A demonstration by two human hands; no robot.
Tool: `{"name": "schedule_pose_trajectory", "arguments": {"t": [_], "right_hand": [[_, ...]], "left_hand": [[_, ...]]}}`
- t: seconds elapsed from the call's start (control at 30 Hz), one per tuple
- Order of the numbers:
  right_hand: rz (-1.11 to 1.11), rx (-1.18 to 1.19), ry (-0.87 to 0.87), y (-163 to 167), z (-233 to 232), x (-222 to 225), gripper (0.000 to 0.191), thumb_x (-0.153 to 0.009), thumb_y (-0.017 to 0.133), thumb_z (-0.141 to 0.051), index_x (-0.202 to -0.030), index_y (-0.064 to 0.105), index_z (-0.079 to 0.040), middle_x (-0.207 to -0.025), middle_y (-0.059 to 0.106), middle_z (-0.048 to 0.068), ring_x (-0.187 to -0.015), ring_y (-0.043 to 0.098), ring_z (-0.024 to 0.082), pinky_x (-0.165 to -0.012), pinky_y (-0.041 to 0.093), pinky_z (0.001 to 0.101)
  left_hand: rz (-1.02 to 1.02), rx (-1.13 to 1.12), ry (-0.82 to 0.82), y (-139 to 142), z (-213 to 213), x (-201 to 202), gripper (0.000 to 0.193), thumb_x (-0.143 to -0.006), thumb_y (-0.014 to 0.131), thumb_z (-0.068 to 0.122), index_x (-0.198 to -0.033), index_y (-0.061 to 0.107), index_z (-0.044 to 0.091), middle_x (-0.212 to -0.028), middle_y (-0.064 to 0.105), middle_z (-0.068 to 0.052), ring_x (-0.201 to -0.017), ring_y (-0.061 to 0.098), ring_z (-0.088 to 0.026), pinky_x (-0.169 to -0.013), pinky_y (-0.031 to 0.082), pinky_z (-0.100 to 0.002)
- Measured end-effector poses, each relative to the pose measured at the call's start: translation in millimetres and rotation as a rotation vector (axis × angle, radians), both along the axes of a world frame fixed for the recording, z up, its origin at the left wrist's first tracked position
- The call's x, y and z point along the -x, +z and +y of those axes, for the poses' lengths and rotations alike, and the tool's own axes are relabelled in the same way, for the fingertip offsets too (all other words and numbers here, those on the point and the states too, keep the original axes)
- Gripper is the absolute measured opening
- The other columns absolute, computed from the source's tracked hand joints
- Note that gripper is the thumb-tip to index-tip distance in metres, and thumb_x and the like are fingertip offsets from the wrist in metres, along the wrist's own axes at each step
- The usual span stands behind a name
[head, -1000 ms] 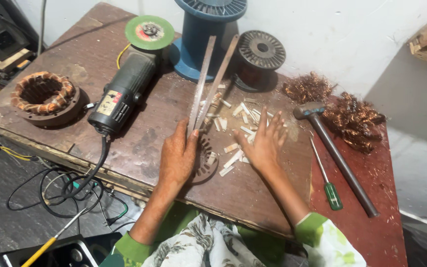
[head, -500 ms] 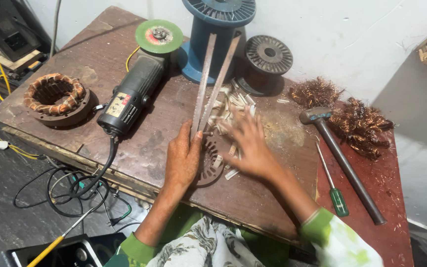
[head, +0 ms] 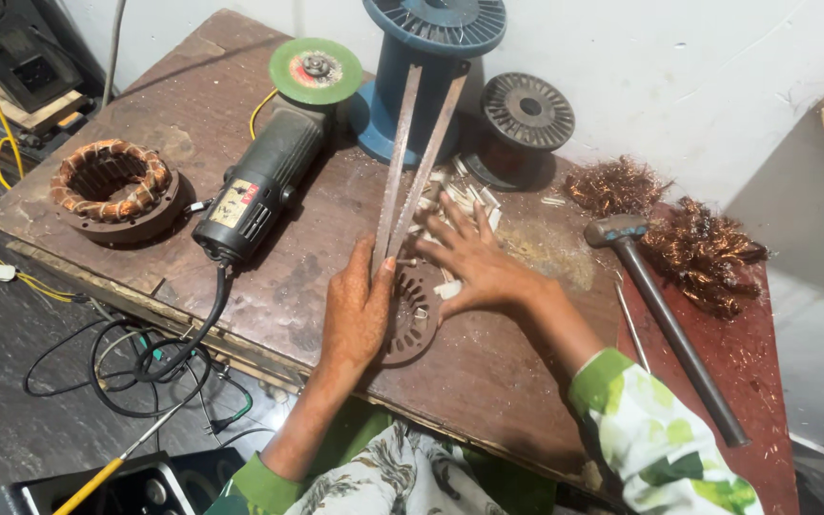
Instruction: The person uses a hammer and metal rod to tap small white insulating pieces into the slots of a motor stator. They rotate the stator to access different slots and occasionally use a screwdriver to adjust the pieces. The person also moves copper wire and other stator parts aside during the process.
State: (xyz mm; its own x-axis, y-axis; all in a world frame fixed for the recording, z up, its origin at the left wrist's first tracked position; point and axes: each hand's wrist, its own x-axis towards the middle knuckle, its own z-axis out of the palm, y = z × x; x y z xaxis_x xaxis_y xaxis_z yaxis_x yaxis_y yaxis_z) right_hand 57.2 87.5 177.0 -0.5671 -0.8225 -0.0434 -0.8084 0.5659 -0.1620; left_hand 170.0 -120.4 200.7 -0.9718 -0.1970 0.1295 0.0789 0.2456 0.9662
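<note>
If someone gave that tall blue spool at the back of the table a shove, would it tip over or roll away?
The blue spool stands upright on a wide flange, so it would probably slide rather than roll. It is tall, so a push near the top might tip it. Once on its side, its round flanges would likely let it roll toward the angle grinder.

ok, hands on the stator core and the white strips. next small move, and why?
Probably pinch one white strip with the right hand and bring it to the slotted core. That hand lies spread on the loose strips, gripping none, while the left hand rests flat on the core's edge.
</note>
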Motion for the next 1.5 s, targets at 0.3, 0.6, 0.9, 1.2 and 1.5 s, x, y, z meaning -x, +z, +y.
{"name": "schedule_pose_trajectory", "arguments": {"t": [0.3, 0.6, 0.9, 1.2, 1.5], "right_hand": [[0.121, 0.121, -0.213, -33, -20, 72, 0.087, -0.098, 0.035, -0.069, -0.156, 0.037, -0.004, -0.168, 0.014, 0.024, -0.157, -0.002, 0.037, -0.126, -0.007, 0.0588], [0.095, 0.487, -0.945, 21, 23, 61, 0.03, -0.093, 0.075, -0.025, -0.116, 0.068, -0.008, -0.118, 0.07, 0.014, -0.11, 0.066, 0.031, -0.095, 0.052, 0.045], [0.18, 0.293, -0.944, -28, 98, 70, 0.021, -0.088, 0.077, -0.012, -0.108, 0.077, -0.008, -0.111, 0.07, 0.018, -0.102, 0.068, 0.032, -0.096, 0.053, 0.0429], [0.03, 0.332, -0.814, -30, 55, 56, 0.03, -0.094, 0.072, -0.015, -0.124, 0.069, -0.014, -0.123, 0.071, 0.01, -0.115, 0.064, 0.03, -0.107, 0.048, 0.0478], [-0.357, 0.436, -0.892, 3, -4, 26, 0.065, -0.077, 0.086, -0.016, -0.132, 0.052, -0.01, -0.122, 0.066, 0.011, -0.102, 0.067, 0.025, -0.086, 0.061, 0.0319]], "left_hand": [[-0.01, 0.035, 0.017, 0, 1, 7, 0.039, -0.102, 0.056, 0.024, -0.135, 0.057, 0.005, -0.085, 0.074, -0.017, -0.077, 0.073, -0.022, -0.073, 0.055, -0.039], [0.027, 0.026, 0.008, 3, -2, 13, 0.04, -0.102, 0.055, 0.026, -0.136, 0.057, 0.005, -0.086, 0.075, -0.014, -0.077, 0.072, -0.02, -0.074, 0.056, -0.037], [0.04, 0.019, -0.008, -3, -5, 11, 0.039, -0.103, 0.054, 0.026, -0.134, 0.058, 0.003, -0.081, 0.073, -0.014, -0.073, 0.072, -0.02, -0.07, 0.055, -0.038], [0.005, 0.012, -0.043, -3, -6, 8, 0.043, -0.103, 0.053, 0.029, -0.136, 0.056, 0.002, -0.074, 0.07, -0.013, -0.065, 0.067, -0.02, -0.062, 0.053, -0.038], [-0.084, 0.018, -0.07, -10, -8, 9, 0.046, -0.103, 0.049, 0.032, -0.139, 0.053, 0.004, -0.071, 0.069, -0.011, -0.058, 0.066, -0.018, -0.056, 0.054, -0.039]]}}
